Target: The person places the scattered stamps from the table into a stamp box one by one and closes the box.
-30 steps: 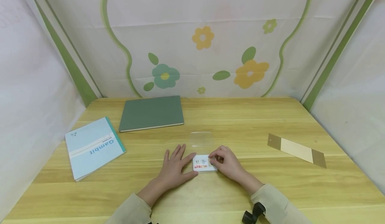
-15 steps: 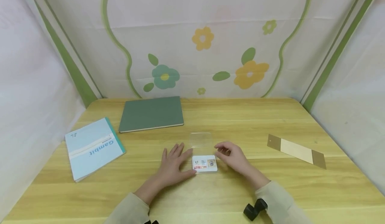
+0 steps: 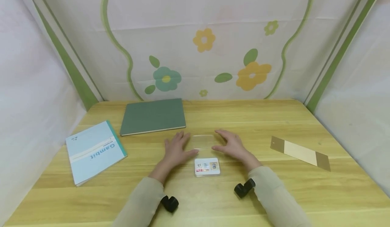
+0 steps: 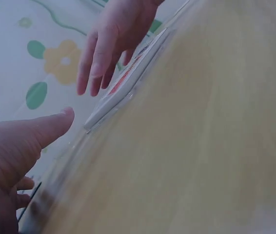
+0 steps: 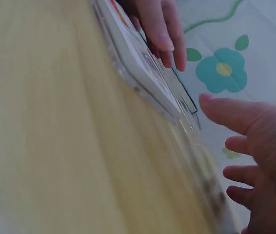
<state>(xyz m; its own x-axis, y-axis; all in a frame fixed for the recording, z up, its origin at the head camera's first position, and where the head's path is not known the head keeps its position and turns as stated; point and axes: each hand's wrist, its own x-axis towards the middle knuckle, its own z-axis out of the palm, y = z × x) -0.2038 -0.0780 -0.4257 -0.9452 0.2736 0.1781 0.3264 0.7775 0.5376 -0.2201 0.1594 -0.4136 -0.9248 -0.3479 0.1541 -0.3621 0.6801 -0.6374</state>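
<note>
A clear plastic lid (image 3: pixel 203 142) lies on the wooden table just beyond a small clear case (image 3: pixel 207 175). Inside the case sits a white card (image 3: pixel 201 162) printed with a red strip and a small gold-brown picture. My left hand (image 3: pixel 177 150) is at the lid's left side, fingers spread and thumb toward its near corner. Across from it, my right hand (image 3: pixel 233 147) reaches in at the lid's right side, thumb and fingers apart. Neither hand grips anything. The left wrist view shows the case (image 4: pixel 123 95) from its edge, low on the table.
A dark green notebook (image 3: pixel 153 117) lies at the back left. Nearer the left edge is a light blue notebook (image 3: pixel 94 152). A brown and cream strip (image 3: pixel 300 152) lies on the right. White floral fabric (image 3: pixel 204 64) walls in the table.
My right hand has let go of the card's right end. Both hands have moved forward from the case to either side of the clear lid.
</note>
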